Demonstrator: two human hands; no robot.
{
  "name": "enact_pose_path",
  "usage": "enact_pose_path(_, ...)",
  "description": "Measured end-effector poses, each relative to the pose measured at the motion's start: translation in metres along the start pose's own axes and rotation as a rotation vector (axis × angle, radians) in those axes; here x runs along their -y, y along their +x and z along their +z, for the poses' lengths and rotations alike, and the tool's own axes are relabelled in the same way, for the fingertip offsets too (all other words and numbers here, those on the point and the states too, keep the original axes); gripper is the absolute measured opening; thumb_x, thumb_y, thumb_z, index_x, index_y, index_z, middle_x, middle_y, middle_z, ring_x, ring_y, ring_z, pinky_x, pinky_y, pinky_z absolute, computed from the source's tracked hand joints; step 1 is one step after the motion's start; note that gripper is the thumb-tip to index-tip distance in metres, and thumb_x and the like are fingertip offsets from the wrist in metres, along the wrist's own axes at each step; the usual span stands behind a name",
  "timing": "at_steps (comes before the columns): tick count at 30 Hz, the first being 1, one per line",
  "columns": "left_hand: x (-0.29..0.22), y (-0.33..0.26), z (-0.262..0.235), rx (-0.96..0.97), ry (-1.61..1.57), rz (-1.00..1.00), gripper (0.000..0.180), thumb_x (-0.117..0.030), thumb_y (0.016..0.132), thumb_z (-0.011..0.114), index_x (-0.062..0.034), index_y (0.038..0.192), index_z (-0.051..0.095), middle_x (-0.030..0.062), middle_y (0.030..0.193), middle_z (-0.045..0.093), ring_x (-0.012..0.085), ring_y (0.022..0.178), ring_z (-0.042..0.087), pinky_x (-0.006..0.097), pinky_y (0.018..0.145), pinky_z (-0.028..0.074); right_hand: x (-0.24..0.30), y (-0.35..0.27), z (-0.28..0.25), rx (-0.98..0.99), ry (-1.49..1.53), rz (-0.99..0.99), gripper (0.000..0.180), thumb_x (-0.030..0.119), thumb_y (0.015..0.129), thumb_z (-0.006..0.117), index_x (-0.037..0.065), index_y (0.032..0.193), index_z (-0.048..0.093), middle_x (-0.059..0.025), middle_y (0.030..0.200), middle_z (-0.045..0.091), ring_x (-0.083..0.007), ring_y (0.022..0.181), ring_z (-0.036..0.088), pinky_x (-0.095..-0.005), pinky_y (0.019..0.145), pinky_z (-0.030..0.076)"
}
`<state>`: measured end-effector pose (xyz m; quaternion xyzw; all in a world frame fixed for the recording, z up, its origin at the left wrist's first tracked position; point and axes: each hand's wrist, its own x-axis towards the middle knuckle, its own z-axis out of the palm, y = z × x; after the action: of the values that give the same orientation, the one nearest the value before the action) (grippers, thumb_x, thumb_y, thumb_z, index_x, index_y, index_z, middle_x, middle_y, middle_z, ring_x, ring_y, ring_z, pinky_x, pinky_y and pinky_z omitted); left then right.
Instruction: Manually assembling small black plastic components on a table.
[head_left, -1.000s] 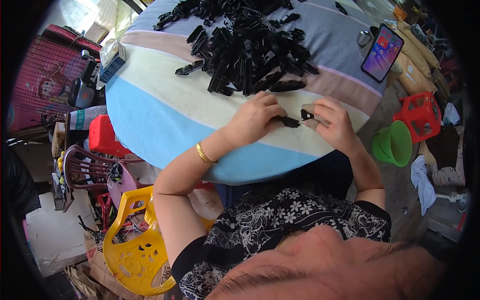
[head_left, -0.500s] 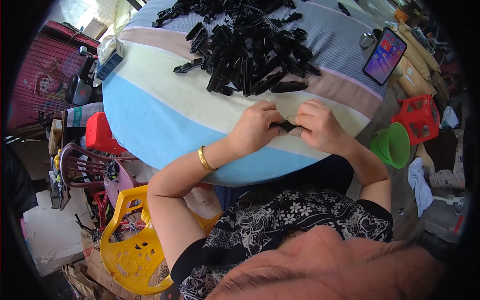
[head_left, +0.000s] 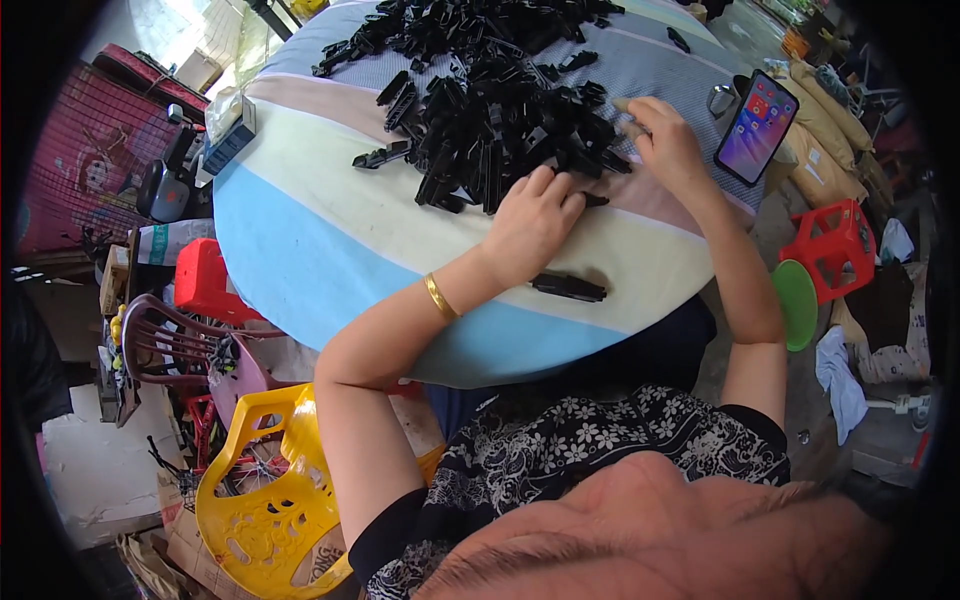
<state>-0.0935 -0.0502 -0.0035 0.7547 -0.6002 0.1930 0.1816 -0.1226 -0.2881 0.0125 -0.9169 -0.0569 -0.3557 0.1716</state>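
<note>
Where both hands met earlier, a black clip (head_left: 570,288) now lies on the counter (head_left: 330,190); the left hand (head_left: 533,222) has reached the pile (head_left: 485,125), its grip hidden, while the right hand's (head_left: 665,145) slightly parted grip looks empty.

Glared white with daylight between ten and eleven o'clock; left soft shadows on the worktop (head_left: 350,240); curved into blackness at the rim; blurred near five o'clock.

Head-worn fisheye, downward over hands (head_left: 537,222)
</note>
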Motion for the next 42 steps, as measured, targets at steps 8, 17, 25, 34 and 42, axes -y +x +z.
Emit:
enact_pose_path(8,-0.012,-0.014,-0.014,0.029,-0.288,-0.077,0.035,-0.001,0.069,0.060,-0.0041,0.103,0.053,0.0095,0.091,0.053,0.0285,0.087,0.050,0.035,0.080,0.045,-0.017,0.012,0.017,0.506,0.456,0.375,0.032,0.007,0.076,0.070,0.000,0.106,0.061,-0.0110,0.083,0.066,-0.0136,0.068,0.061,-0.0284,0.065,0.048)
enact_pose_path(17,0.001,-0.015,-0.023,0.242,-0.797,-0.611,0.034,0.001,0.077,0.056,-0.0048,0.110,0.058,0.0163,0.093,0.051,0.0376,0.084,0.057,0.041,0.075,0.049,-0.012,-0.009,-0.009,0.393,-0.274,0.170,0.032,-0.003,0.070,0.063,0.000,0.102,0.062,-0.0076,0.078,0.061,-0.0167,0.073,0.061,-0.0263,0.066,0.047)
enact_pose_path(25,0.006,-0.016,-0.025,0.177,-0.449,-0.270,0.031,0.004,0.069,0.061,-0.0049,0.099,0.064,0.0140,0.098,0.051,0.0313,0.089,0.056,0.037,0.077,0.049,0.035,-0.039,-0.036,0.306,0.413,0.221,0.016,-0.002,0.068,0.065,-0.004,0.082,0.057,-0.0099,0.077,0.057,-0.0197,0.069,0.056,-0.0287,0.060,0.044)
enact_pose_path(34,0.003,-0.016,-0.030,0.242,-0.623,-0.476,0.021,-0.006,0.066,0.074,0.0013,0.083,0.066,0.0113,0.081,0.058,0.0247,0.071,0.059,0.033,0.066,0.049,0.080,-0.058,-0.036,0.396,0.246,-0.097,0.019,-0.001,0.064,0.067,0.002,0.082,0.066,-0.0084,0.076,0.058,-0.0258,0.075,0.057,-0.0351,0.066,0.046)
enact_pose_path(42,0.001,-0.020,-0.021,0.169,-0.660,-0.482,0.020,-0.002,0.065,0.075,0.0046,0.080,0.064,0.0094,0.077,0.056,0.0209,0.064,0.058,0.029,0.059,0.047,0.078,-0.055,-0.022,0.380,0.305,-0.175,0.023,-0.008,0.060,0.063,-0.001,0.081,0.066,-0.0095,0.076,0.059,-0.0265,0.072,0.057,-0.0356,0.063,0.045)
